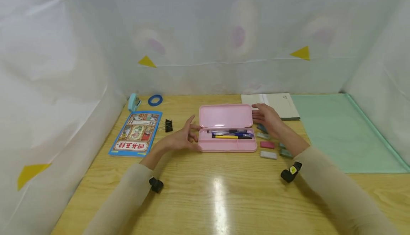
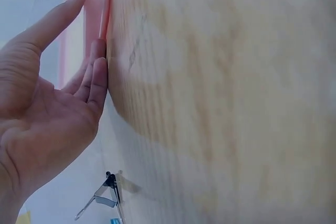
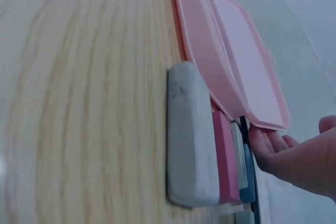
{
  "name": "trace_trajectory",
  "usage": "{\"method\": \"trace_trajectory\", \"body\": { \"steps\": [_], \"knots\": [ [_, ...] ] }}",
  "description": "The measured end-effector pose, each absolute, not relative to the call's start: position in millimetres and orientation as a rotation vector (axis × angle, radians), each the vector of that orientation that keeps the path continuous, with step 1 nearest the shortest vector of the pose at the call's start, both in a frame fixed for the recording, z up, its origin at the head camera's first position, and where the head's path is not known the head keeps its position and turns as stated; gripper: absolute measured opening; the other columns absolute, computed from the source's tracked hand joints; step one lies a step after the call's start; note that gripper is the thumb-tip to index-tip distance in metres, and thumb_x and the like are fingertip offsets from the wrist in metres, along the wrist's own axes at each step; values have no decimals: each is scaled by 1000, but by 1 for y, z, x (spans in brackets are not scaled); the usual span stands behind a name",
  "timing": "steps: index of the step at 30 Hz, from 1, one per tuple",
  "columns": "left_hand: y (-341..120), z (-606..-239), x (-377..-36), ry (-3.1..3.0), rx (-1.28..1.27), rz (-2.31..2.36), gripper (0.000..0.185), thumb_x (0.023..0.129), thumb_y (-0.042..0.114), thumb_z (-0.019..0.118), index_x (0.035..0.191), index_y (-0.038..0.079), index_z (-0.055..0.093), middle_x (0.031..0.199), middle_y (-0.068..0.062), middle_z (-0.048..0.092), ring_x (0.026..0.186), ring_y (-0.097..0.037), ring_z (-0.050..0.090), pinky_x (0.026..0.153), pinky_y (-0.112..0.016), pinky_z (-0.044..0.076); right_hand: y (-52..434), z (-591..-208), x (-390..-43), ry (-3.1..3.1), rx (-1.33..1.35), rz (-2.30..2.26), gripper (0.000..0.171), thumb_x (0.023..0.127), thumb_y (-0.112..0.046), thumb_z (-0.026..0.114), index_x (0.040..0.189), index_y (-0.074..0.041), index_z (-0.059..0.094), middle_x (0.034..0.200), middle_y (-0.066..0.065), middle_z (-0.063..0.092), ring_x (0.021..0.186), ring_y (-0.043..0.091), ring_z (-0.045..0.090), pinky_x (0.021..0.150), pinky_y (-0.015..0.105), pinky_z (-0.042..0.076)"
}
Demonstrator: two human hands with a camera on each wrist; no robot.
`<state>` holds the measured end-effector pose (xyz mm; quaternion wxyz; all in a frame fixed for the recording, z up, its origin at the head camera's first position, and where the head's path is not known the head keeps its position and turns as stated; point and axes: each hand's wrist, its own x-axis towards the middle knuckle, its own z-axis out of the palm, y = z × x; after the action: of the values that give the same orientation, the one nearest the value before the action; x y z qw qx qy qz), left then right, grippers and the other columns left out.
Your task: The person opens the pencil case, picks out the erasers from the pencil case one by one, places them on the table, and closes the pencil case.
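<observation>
Pencil case (image 1: 227, 139) open between left hand (image 1: 180, 139), right hand (image 1: 267, 117)

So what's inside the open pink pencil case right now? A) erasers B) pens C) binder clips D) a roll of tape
B: the head view shows several pens lying in the tray of the open pink pencil case, while the erasers lie on the table to its right.

The blue booklet (image 1: 136, 132) bears red Chinese characters on its white bottom banner (too small to read surely).
</observation>
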<state>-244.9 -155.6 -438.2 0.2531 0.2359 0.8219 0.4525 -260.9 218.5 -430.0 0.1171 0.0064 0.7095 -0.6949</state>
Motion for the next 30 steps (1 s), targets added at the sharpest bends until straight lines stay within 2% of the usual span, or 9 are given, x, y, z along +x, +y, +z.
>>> {"method": "trace_trajectory", "body": {
  "steps": [3, 7, 11, 14, 19, 24, 26, 30],
  "knots": [
    [-156, -440, -242, 2212, 602, 1274, 125, 86, 14, 87, 165, 10, -11, 157, -10, 41, 115, -23, 57, 107, -43, 43, 219, -430, -261, 2013, 46, -2140, 59, 115, -38, 28, 158, 2, 33, 138, 17, 59, 113, 17, 61, 108, 35, 45],
    [-154, -442, -242, 2191, 623, 1277, 108, 85, 11, 87, 163, 7, 12, 149, -12, 44, 114, -24, 50, 104, -41, 41, 221, -428, -257, 1942, -30, -2305, 54, 115, -37, 30, 146, 3, 48, 113, -3, 69, 106, 14, 63, 100, 29, 48],
    [-155, -442, -245, 2257, 689, 1141, 90, 85, 17, 87, 155, 6, 32, 138, -14, 43, 107, -24, 44, 93, -38, 40, 222, -429, -250, 1926, -174, -2339, 49, 115, -37, 35, 131, -1, 63, 109, -4, 73, 105, 15, 65, 96, 31, 50],
    [-155, -441, -246, 2306, 705, 1050, 89, 84, 22, 89, 154, 6, 35, 134, -13, 41, 105, -23, 42, 89, -37, 40, 223, -428, -244, 1936, -281, -2267, 46, 114, -34, 36, 124, -5, 70, 105, -4, 76, 104, 16, 68, 98, 33, 47],
    [-155, -440, -248, 2309, 707, 1034, 87, 84, 23, 89, 151, 6, 36, 125, -13, 41, 101, -23, 41, 86, -37, 39, 216, -423, -232, 2079, -515, -1966, 40, 113, -29, 47, 129, 0, 68, 114, 6, 77, 113, 20, 69, 105, 31, 45],
    [-155, -439, -248, 2291, 718, 1033, 86, 86, 23, 88, 153, 8, 35, 127, -13, 39, 102, -24, 40, 86, -36, 38, 200, -421, -223, 2316, -702, -1552, 26, 104, -28, 66, 124, -14, 76, 129, 1, 72, 127, 19, 62, 104, 26, 47],
    [-155, -440, -249, 2290, 713, 1027, 86, 87, 24, 88, 153, 9, 35, 129, -13, 38, 102, -24, 39, 86, -37, 38, 193, -423, -221, 2385, -777, -1423, 22, 102, -26, 69, 122, -20, 78, 134, -2, 70, 132, 19, 59, 106, 31, 46],
    [-154, -442, -249, 2294, 710, 1021, 85, 86, 25, 88, 152, 10, 37, 128, -12, 38, 103, -23, 40, 87, -37, 39, 181, -428, -219, 2446, -875, -1295, 21, 99, -16, 73, 117, -21, 80, 142, 0, 65, 139, 26, 53, 109, 47, 46]
  ]
}}
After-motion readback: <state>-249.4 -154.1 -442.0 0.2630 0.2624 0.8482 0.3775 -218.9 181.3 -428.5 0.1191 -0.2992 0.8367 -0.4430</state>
